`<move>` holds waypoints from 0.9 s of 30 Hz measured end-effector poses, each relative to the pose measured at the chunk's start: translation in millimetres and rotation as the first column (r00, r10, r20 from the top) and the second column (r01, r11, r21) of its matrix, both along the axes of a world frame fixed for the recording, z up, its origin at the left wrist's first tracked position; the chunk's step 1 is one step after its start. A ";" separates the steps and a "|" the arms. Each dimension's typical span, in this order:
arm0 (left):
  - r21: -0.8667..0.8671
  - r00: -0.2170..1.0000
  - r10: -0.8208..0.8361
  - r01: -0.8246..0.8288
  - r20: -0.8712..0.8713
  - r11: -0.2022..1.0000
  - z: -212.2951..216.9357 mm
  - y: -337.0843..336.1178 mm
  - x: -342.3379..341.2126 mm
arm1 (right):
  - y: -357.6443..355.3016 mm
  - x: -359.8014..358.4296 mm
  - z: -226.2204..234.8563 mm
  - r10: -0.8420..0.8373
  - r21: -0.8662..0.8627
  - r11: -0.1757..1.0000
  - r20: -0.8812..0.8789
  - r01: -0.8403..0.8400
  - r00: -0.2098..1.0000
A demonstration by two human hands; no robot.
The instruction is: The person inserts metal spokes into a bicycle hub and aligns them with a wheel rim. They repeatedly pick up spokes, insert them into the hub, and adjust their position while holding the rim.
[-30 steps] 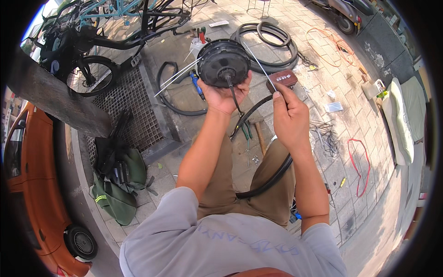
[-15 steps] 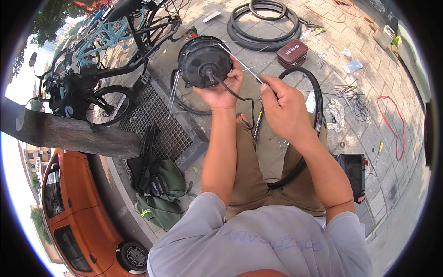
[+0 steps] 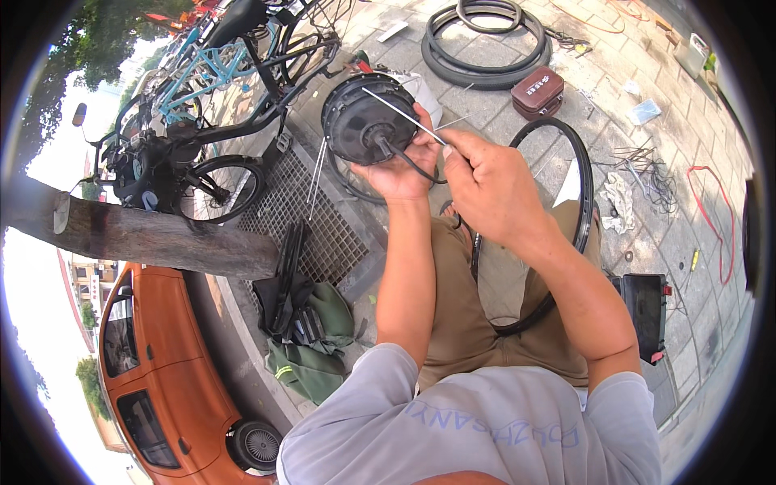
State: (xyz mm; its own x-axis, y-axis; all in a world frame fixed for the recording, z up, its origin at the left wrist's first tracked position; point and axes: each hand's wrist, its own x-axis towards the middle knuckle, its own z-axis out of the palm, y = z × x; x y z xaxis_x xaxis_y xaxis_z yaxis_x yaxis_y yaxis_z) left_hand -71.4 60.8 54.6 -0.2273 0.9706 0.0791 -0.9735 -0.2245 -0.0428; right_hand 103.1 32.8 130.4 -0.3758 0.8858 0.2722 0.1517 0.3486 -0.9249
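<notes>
A black hub motor (image 3: 347, 121) with an axle and thick cable is held up by my left hand (image 3: 400, 174), whose fingers wrap its right side and underside. My right hand (image 3: 497, 190) pinches a thin silvery spoke (image 3: 404, 114). The spoke's far end lies over the upper face of the hub, near its flange; whether it sits in a hole I cannot tell. More spokes (image 3: 318, 174) hang from the hub's left edge. A bare black wheel rim (image 3: 585, 174) stands between my legs, beneath my right forearm.
Tyres (image 3: 485, 83) and a brown case (image 3: 537, 90) lie ahead on the paving. To the right are loose spokes (image 3: 647, 174), a rag (image 3: 620, 202), a red cord (image 3: 711, 218) and a black toolbox (image 3: 643, 315). At left are a metal grate (image 3: 323, 259), green bag (image 3: 311, 368), trunk (image 3: 153, 230) and bikes (image 3: 218, 186).
The whole view has shifted, so the surroundings sit further right. My right hand has come closer to the hub, and the spoke's far end has moved left across it.
</notes>
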 end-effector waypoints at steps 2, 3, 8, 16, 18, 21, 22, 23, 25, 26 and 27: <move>-0.030 0.999 0.010 -0.011 -0.037 0.999 -1.0 -0.3 -0.2 | 1.6 2.0 7.2 0.003 0.007 1.000 0.075 -0.004 0.997; -0.046 0.997 0.010 -0.013 -0.079 0.999 -3.0 -1.0 -1.5 | 2.6 3.0 10.3 0.005 0.013 1.000 0.115 -0.007 0.993; -0.048 0.989 -0.041 0.034 -0.145 0.998 -10.1 -3.1 -17.4 | -1.4 -2.0 0.9 -0.142 0.240 0.967 0.231 0.085 0.962; -0.115 0.978 0.013 -0.038 -0.207 0.993 -6.6 -2.9 -10.0 | 13.1 -15.4 5.4 -0.137 0.095 0.987 0.111 0.127 0.984; -0.071 0.960 0.041 -0.063 -0.278 0.995 -2.6 0.3 -6.5 | 9.7 -28.3 -30.5 -0.288 0.483 0.855 0.140 0.189 0.947; -0.069 0.966 0.106 -0.125 -0.235 0.990 -0.9 -6.6 -2.0 | 3.2 -40.7 -33.4 -0.341 0.608 0.771 0.143 0.189 0.929; -0.066 0.965 0.132 -0.150 -0.228 0.986 1.3 -3.9 0.8 | 5.2 -42.4 -28.8 -0.357 0.601 0.773 0.152 0.200 0.922; -0.072 0.964 0.151 -0.170 -0.218 0.983 2.1 -3.1 7.3 | 7.4 -44.4 -25.3 -0.346 0.610 0.773 0.177 0.174 0.921; -0.078 0.957 0.199 -0.220 -0.213 0.972 5.3 -4.0 6.4 | 21.5 -51.8 -13.3 -0.353 0.614 0.777 0.247 0.136 0.903; -0.061 0.951 0.211 -0.230 -0.224 0.971 -4.1 -1.8 0.6 | 24.6 -59.2 -5.1 -0.378 0.637 0.763 0.299 0.112 0.876; -0.057 0.947 0.229 -0.247 -0.226 0.967 -18.5 -2.1 -3.5 | 26.2 -67.1 -0.5 -0.390 0.650 0.757 0.366 0.068 0.845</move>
